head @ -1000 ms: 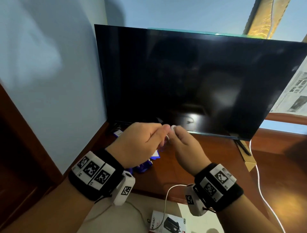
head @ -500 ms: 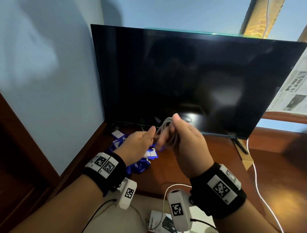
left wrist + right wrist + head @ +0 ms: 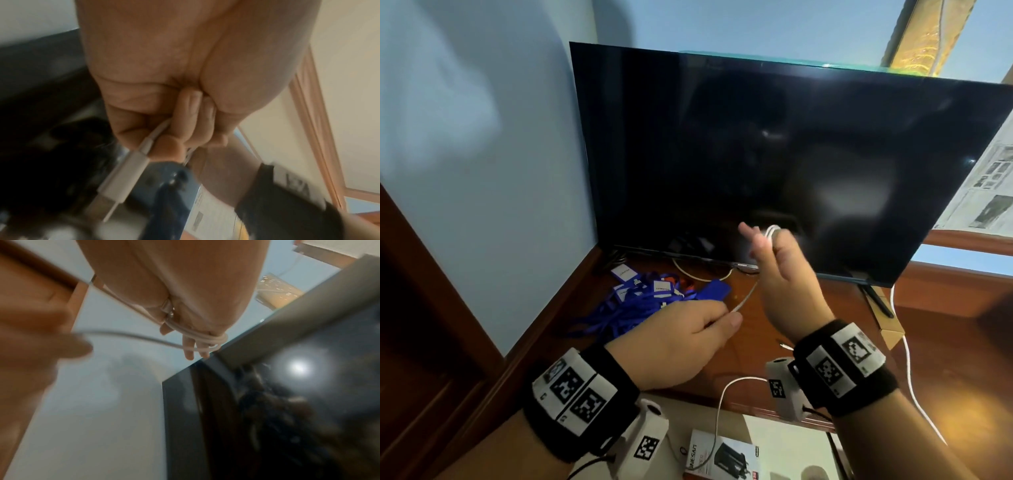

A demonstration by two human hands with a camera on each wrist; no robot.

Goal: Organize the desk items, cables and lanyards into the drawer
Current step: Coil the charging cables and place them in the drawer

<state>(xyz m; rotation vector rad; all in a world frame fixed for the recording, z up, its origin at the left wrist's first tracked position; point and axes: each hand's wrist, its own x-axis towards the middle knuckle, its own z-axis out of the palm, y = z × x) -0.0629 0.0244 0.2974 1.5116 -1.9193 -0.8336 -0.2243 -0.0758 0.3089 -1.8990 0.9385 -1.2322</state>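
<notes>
While we are standing at the wooden desk, the dark monitor is filling most of the head view and blocking whatever sits behind it. No drawer is showing in any of our views, so we cannot tell what is in one. On the floor below the desk edge, a small printed box is lying closed, its contents hidden.

At the left back corner of the desk, the blue lanyards with their white badge cards are lying in a tangled heap, just beside the monitor's base. Another white cord is trailing down the right side of the desk.

We are holding the white cable in the air between our hands, in front of the monitor. Our right hand is raised with its fingers nearly straight, and several turns of cable are looped around them. Our left hand is lower, its fingers curled and pinching the free end.

Only the left wrist view is showing the cable's white plug sticking out of our closed left fist. Only the right wrist view is showing the coil wrapped across the right fingers; the head view is showing just a sliver of it.
</notes>
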